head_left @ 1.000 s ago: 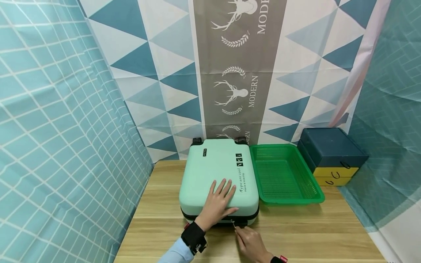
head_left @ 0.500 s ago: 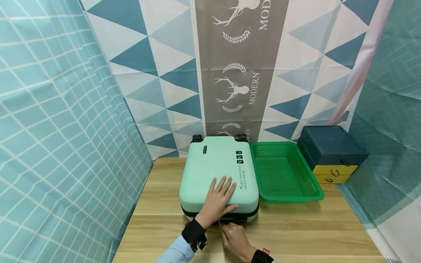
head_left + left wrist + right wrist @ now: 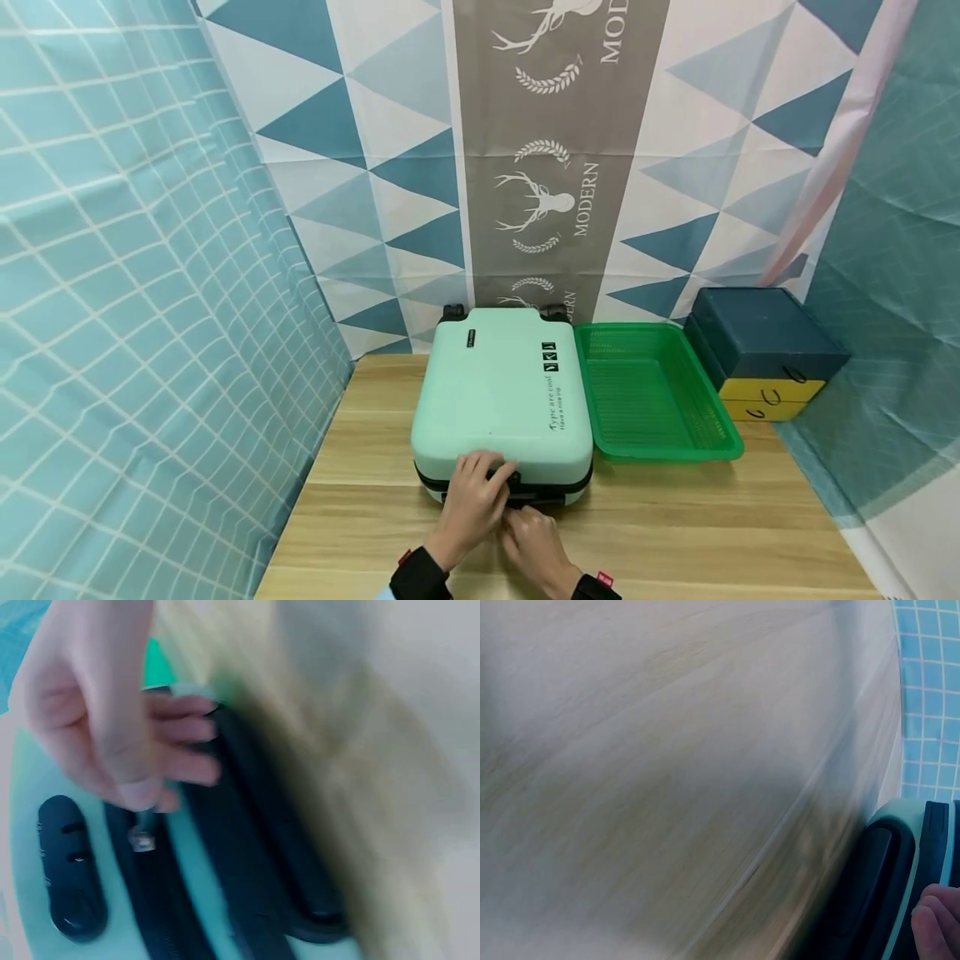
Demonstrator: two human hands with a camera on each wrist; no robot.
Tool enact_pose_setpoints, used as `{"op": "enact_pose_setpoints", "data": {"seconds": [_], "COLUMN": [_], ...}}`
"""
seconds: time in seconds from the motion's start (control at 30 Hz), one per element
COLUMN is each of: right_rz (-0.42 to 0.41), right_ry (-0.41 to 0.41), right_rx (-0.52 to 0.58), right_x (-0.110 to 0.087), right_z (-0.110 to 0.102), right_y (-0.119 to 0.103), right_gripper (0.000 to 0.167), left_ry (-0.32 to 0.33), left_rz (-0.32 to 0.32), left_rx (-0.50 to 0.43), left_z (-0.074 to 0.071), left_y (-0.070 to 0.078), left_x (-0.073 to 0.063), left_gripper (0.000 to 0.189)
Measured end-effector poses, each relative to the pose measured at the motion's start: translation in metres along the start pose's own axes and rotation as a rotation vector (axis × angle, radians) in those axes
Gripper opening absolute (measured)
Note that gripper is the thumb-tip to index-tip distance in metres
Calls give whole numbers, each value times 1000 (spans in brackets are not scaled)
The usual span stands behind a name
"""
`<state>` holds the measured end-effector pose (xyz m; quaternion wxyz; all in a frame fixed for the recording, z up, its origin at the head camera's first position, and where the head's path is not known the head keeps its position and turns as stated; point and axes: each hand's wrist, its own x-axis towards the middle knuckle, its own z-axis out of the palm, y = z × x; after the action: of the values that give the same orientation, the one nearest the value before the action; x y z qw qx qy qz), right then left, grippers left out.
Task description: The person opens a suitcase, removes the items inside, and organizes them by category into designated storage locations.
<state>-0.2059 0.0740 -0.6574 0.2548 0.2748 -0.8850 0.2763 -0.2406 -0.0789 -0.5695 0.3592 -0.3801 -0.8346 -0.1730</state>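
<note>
A mint-green suitcase [image 3: 495, 392] lies flat, its handle side facing me. The right hand [image 3: 532, 546] is low at that side. In the left wrist view, a thumb and curled fingers [image 3: 131, 761] pinch a zipper pull [image 3: 141, 840] on the black zipper [image 3: 154, 900]. Beside it are a black combination lock [image 3: 71, 870] and the carry handle [image 3: 277, 847]. The left hand [image 3: 468, 504] has bent fingers at the lid's front edge, its thumb near the lock; what its fingertips touch is unclear. At the right wrist view's edge, a few fingertips [image 3: 935, 926] show by the suitcase.
A green plastic basket [image 3: 652, 454] stands right of the suitcase. Beyond it is a dark blue box [image 3: 772, 333] with yellow parts [image 3: 772, 390]. Everything rests on a wooden table [image 3: 690, 525], with patterned cloth [image 3: 405, 183] hung around it.
The right hand has moved left along the suitcase's front side with the zipper pull. The left hand has left its flat position on the lid and come back to the front edge, fingers bending.
</note>
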Motion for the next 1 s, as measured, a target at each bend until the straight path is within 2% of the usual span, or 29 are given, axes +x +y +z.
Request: {"op": "enact_pose_setpoints", "data": {"seconds": [0.07, 0.17, 0.3, 0.4, 0.47, 0.6, 0.7, 0.83, 1.0], "right_rz": [11, 24, 34, 33, 24, 4, 3, 0, -15], "right_ry": [19, 48, 66, 45, 24, -18, -43, -67, -94], "right_rx": [4, 11, 30, 39, 47, 47, 45, 40, -12], "right_x": [1, 3, 5, 8, 11, 14, 15, 15, 16], "right_z": [2, 3, 6, 8, 10, 12, 11, 10, 13], "right_y": [-2, -4, -7, -10, -13, -18, -21, -23, -24], "right_gripper": [18, 12, 24, 30, 27, 18, 15, 12, 8], "left_ry": [28, 4, -108, -213, -264, -346, -393, -400, -372], "left_rz": [-47, -125, -231, -335, -411, -552, -639, -683, -709], "left_rx": [7, -5, -32, -99, -166, -308, -376, -419, -442], "left_z": [-3, -6, -6, -6, -6, -5, -5, -4, -2], "left_y": [2, 0, -3, -6, -7, -10, -11, -10, -12], "left_x": [-11, -24, -38, -45, -47, -48, -47, -45, -44], "left_gripper": [33, 22, 11, 11, 13, 29, 33, 32, 32]}}
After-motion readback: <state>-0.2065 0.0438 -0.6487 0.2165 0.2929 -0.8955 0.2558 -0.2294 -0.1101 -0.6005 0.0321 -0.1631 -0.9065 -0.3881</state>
